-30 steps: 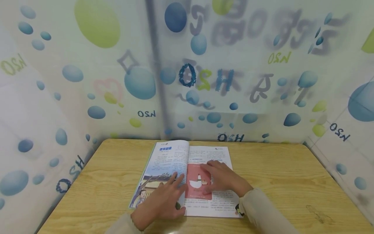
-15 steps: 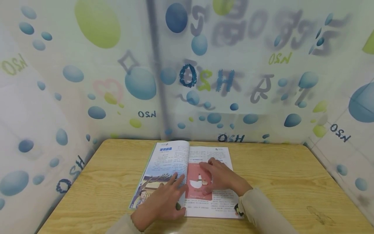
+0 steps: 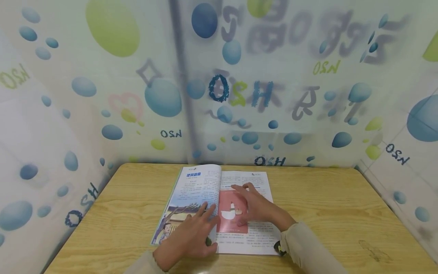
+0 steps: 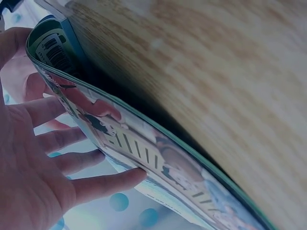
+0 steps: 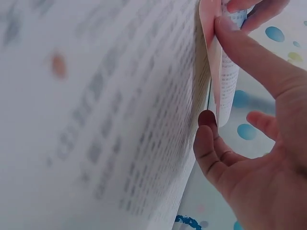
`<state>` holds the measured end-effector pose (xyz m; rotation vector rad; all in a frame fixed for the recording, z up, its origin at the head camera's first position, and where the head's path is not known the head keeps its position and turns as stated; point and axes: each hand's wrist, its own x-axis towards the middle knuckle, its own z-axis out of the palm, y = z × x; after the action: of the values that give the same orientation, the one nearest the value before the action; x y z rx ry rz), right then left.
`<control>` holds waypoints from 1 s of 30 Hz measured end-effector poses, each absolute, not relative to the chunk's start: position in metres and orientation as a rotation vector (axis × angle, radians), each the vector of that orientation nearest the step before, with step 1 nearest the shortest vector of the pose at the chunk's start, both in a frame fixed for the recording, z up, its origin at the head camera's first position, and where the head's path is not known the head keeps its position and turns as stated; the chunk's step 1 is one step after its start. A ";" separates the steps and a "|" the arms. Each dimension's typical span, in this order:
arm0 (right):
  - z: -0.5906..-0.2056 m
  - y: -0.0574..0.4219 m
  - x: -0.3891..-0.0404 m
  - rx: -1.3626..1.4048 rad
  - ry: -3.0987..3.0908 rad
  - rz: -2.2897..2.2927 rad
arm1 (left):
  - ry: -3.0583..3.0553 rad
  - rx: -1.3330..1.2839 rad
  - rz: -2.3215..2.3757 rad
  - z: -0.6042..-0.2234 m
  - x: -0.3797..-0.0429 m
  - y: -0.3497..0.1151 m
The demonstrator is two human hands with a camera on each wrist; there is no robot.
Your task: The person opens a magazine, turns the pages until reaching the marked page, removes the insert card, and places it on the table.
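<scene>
An open magazine [image 3: 191, 186] lies on the table, its left page curving up near the spine. On the right page lies a pink card [image 3: 224, 224] with a white picture on it. My left hand [image 3: 191, 234] rests with spread, fairly straight fingers on the left page, over its lower illustration. My right hand [image 3: 261, 207] holds the pink card, fingers at its far edge and thumb on its near part. In the right wrist view, the thumb touches the card's face [image 5: 210, 33] and curled fingertips [image 5: 207, 120] meet its edge.
The wooden table [image 3: 325, 198] extends to both sides of the magazine. A pale curtain [image 3: 219, 125] with blue and green drops stands behind the table and on both sides.
The right hand's fingers have shifted slightly left along the card's far edge. The pink card has turned slightly and now lies straighter. The left hand stays in place.
</scene>
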<state>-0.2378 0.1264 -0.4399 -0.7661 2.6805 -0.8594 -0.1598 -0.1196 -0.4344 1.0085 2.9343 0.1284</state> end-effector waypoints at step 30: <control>-0.443 0.147 -0.249 -0.686 2.335 -1.391 | 2.910 0.982 0.174 -0.435 -0.159 -0.120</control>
<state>-0.2490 0.1466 -0.4433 -0.6864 2.3349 -1.3913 -0.1586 -0.1202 -0.4352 0.9822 2.9105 0.1742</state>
